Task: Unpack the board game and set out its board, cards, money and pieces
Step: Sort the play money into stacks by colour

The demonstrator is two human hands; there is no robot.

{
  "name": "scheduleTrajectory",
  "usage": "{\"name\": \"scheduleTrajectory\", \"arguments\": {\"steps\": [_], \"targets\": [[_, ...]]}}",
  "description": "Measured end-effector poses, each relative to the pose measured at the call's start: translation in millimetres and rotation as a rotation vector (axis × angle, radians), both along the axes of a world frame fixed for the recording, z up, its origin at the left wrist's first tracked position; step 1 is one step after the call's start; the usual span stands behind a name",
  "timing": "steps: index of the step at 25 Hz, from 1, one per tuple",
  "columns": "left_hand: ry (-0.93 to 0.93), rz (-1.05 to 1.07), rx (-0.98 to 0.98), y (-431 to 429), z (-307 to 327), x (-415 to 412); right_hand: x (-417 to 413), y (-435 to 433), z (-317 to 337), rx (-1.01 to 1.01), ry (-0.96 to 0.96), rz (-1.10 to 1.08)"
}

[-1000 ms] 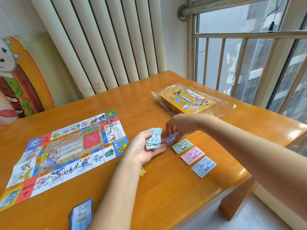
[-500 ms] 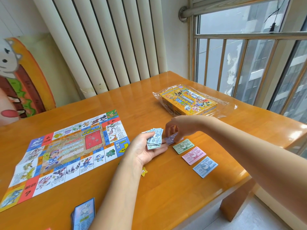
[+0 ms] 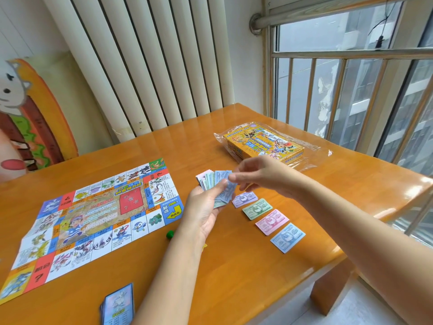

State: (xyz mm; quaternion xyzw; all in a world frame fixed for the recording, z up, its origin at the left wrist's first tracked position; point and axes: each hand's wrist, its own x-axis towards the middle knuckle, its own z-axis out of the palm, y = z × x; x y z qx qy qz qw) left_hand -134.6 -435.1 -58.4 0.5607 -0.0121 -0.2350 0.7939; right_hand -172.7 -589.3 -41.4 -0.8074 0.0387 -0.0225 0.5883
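1. Left hand (image 3: pixel 203 208): palm up, thumb and fingers curled round a fanned wad (image 3: pixel 214 182) of money.
2. Right hand (image 3: pixel 260 174): fingertips at the wad's top note; blur hides whether they pinch it.
3. On the table (image 3: pixel 234 277), right of the wad, in a row: purple bill (image 3: pixel 244 199), green bill (image 3: pixel 257 208), pink bill (image 3: pixel 271 221), blue bill (image 3: pixel 287 237).
4. Board (image 3: pixel 93 219): flat, left. Cards (image 3: pixel 118 304): near edge. Box (image 3: pixel 264 143): far right.

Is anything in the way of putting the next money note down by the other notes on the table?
Nothing visible is. The right hand pinches at the money stack held by the left hand, right beside the row of four notes. Only bare table lies around that row.
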Motion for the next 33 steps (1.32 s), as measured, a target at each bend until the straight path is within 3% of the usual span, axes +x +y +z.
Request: {"name": "scheduleTrajectory", "arguments": {"steps": [8, 23, 28, 31, 33], "targets": [[0.053, -0.117, -0.142, -5.5, 6.2, -12.8, -33.5, 3.4, -18.9, 0.234, -0.085, -0.359], [-0.042, -0.064, -0.009, -6.1, 6.9, -17.3, -53.5, -8.4, -17.2, 0.479, -0.08, -0.298], [-0.092, -0.043, 0.027, -6.2, 2.3, -14.4, -57.0, -18.8, -16.9, 0.271, -0.137, -0.252], [-0.131, -0.043, 0.057, -6.0, 0.4, -13.4, -59.3, -21.8, -15.5, 0.349, -0.155, -0.168], [-0.171, -0.046, 0.084, -6.5, -1.4, -12.9, -61.6, -22.1, -13.2, 0.251, -0.153, -0.137]]}}
